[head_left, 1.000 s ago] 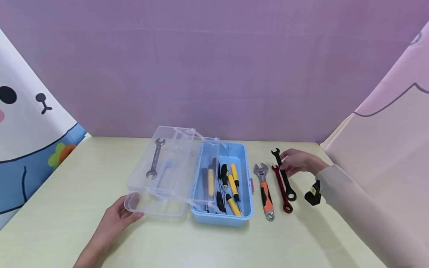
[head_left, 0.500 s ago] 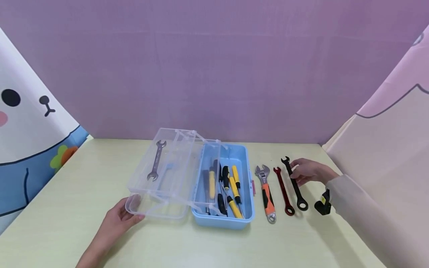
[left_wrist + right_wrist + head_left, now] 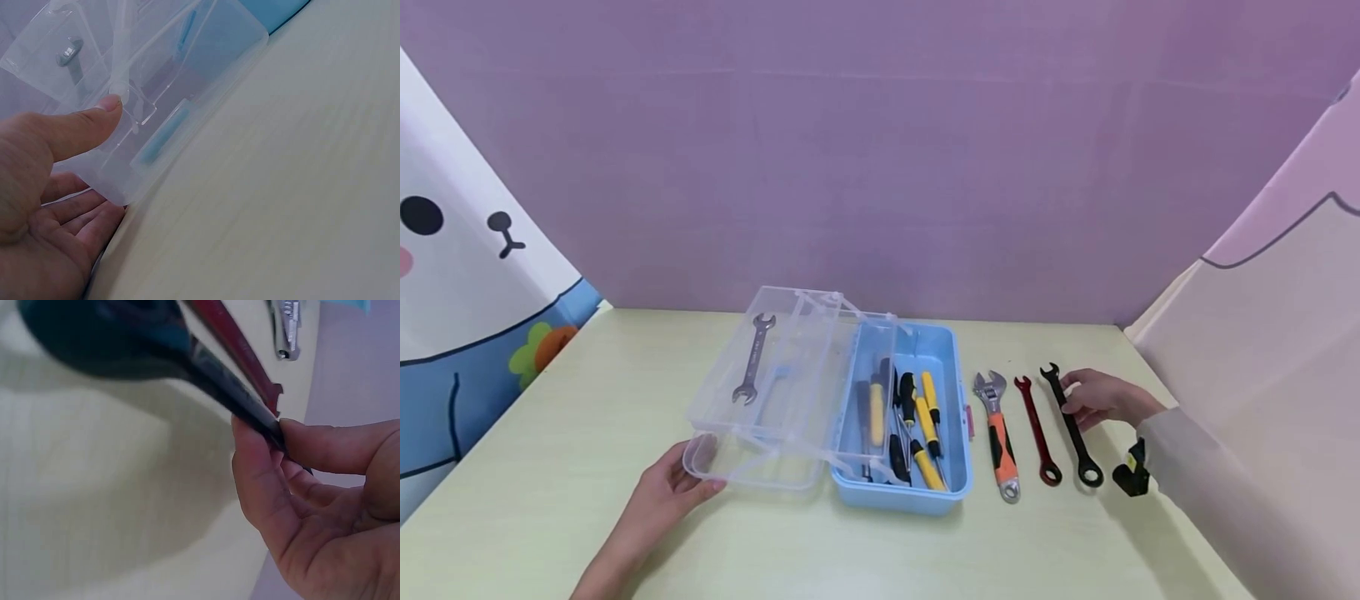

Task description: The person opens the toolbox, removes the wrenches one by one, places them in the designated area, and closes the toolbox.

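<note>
My right hand (image 3: pixel 1105 397) pinches a black combination wrench (image 3: pixel 1078 442) near its open end, between thumb and fingers. In the right wrist view the black wrench (image 3: pixel 228 384) slants across, its ring end blurred and close to the camera. Left of it lie a red combination wrench (image 3: pixel 1037 429) and an adjustable wrench (image 3: pixel 1000 442) with an orange and black handle. My left hand (image 3: pixel 658 496) holds the corner of the clear toolbox lid (image 3: pixel 797 473), thumb above and fingers below in the left wrist view. A silver open-end wrench (image 3: pixel 754 358) lies in the lid.
The blue toolbox (image 3: pixel 898 498) stands open at the middle, with several yellow and black screwdrivers (image 3: pixel 927 425) inside. Some are seen through the overlapping clear part. A pink latch (image 3: pixel 970 421) juts from its right side. A purple cloth (image 3: pixel 880 167) rises behind the table (image 3: pixel 760 546).
My right hand has moved the black wrench right and toward me, away from the red wrench, which it earlier nearly touched. My left hand stays at the lid's corner.
</note>
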The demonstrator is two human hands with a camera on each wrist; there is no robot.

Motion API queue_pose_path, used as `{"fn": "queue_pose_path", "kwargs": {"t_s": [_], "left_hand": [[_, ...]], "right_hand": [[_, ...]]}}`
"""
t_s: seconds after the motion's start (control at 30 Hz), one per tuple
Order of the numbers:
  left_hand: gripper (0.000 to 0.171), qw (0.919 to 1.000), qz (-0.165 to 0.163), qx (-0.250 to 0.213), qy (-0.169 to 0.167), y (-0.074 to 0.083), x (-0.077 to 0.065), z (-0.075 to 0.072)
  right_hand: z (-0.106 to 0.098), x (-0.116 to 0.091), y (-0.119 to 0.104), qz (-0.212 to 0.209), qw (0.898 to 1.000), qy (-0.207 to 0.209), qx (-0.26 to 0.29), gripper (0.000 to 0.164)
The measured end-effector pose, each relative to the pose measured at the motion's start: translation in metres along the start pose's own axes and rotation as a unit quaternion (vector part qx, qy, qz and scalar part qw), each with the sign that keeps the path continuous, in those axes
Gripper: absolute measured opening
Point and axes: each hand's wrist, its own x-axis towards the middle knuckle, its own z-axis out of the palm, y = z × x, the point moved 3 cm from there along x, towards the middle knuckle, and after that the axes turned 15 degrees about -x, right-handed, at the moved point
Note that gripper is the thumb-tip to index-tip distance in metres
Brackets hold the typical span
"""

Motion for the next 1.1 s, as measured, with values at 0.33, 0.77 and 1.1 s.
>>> {"fn": "queue_pose_path", "kwargs": {"t_s": [0.33, 0.77, 1.1], "left_hand": [[0.065, 0.9998, -0.017, 0.005, 0.004, -0.0011, 0.0005, -0.0003], [0.063, 1.0, -0.002, 0.0, 0.002, -0.0005, -0.0003, 0.0007], [0.064, 0.9998, -0.005, 0.018, 0.007, 0.0004, 0.0005, 0.0006]], "right_hand": [[0.0066, 0.0024, 0.0094, 0.013, 0.999, 0.024, -0.017, 0.034], [0.0073, 0.0043, 0.0109, 0.03, 0.998, 0.032, -0.033, 0.04], [0.0081, 0.002, 0.0075, 0.034, 0.996, 0.074, -0.046, 0.02]]}}
